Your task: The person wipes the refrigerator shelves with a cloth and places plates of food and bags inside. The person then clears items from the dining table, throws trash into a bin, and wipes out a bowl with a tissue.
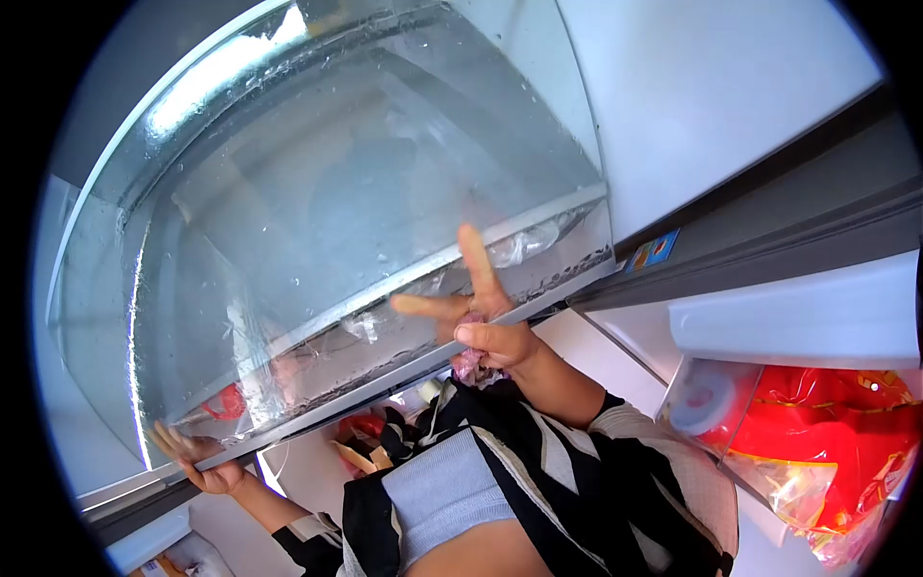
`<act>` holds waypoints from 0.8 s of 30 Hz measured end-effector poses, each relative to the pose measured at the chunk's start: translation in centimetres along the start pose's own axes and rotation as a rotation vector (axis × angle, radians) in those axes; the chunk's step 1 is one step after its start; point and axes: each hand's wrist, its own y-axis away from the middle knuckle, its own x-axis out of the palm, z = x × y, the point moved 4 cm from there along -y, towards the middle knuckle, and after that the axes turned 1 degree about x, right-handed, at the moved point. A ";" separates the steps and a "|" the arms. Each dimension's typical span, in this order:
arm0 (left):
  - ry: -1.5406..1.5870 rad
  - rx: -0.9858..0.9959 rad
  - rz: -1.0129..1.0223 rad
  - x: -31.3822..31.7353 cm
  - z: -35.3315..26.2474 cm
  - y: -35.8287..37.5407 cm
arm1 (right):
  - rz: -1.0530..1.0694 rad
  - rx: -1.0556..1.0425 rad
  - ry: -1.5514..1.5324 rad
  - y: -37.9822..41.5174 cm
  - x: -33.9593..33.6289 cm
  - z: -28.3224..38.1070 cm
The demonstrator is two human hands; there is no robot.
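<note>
My right hand (498, 332) is at the near edge of a curved glass display case (336, 192). Two of its fingers stretch out over the glass, while thumb and folded fingers clasp a crumpled pink cloth (469, 361). At the case's lower left corner, my left hand (207, 464) rests against the edge with its fingers apart and nothing visible in it. Water marks and smears show on the glass. Behind the pane, clear plastic film (529, 240) lies along the near side, and a small red item (227, 404) shows near the left end.
Right of the case stand a white panel (711, 87) and a dark rail (808, 231). A red plastic bag (827, 433) sits beside a clear container with a pale round lid (704, 402) at the lower right. A cardboard piece (363, 458) lies below the case.
</note>
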 end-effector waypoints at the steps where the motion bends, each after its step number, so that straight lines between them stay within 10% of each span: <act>1: -0.016 0.007 -0.014 0.2 -0.1 -0.3 | -0.012 0.007 0.009 0.0 0.0 -0.1; 10: -0.175 0.131 -0.460 3.0 -9.0 6.8 | -0.086 0.059 0.105 -0.7 3.6 -3.4; 12: 0.428 -0.087 -0.332 -2.0 -7.6 7.9 | -0.118 0.094 0.265 -0.6 4.1 -3.5; 14: -0.142 0.051 -0.763 -0.1 -2.0 2.8 | -0.332 0.078 0.392 0.1 4.6 -1.0; 24: 0.270 -0.081 -0.487 -0.6 6.0 -4.2 | -0.409 0.017 0.527 -4.2 1.2 2.0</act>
